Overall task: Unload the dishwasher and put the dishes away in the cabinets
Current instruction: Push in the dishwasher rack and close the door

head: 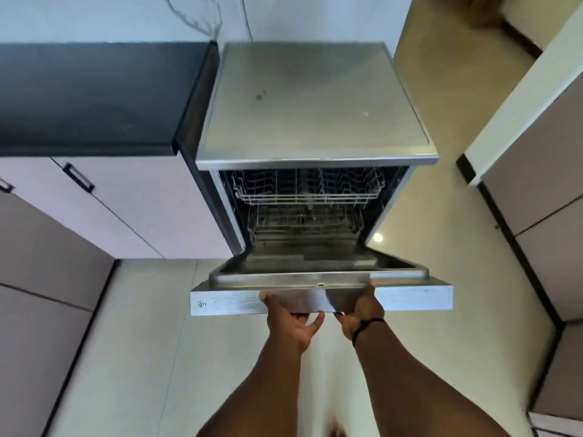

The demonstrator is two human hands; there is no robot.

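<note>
A freestanding steel dishwasher (315, 102) stands ahead of me. Its door (410, 298) is partly lowered, tilted toward me. My left hand (291, 323) grips the door's top edge from below, thumb on the front panel. My right hand (364, 305), a black band on its wrist, grips the same edge just to the right, fingers under it and thumb on the top rim. Inside, the upper wire rack (306, 187) and the lower wire rack (303, 225) show no dishes that I can make out.
A dark countertop (94, 96) sits left of the dishwasher, with pale cabinet doors and black handles (79, 178) below it. More cabinet fronts (536, 200) line the right side. Light tiled floor (151, 342) spreads under my arms.
</note>
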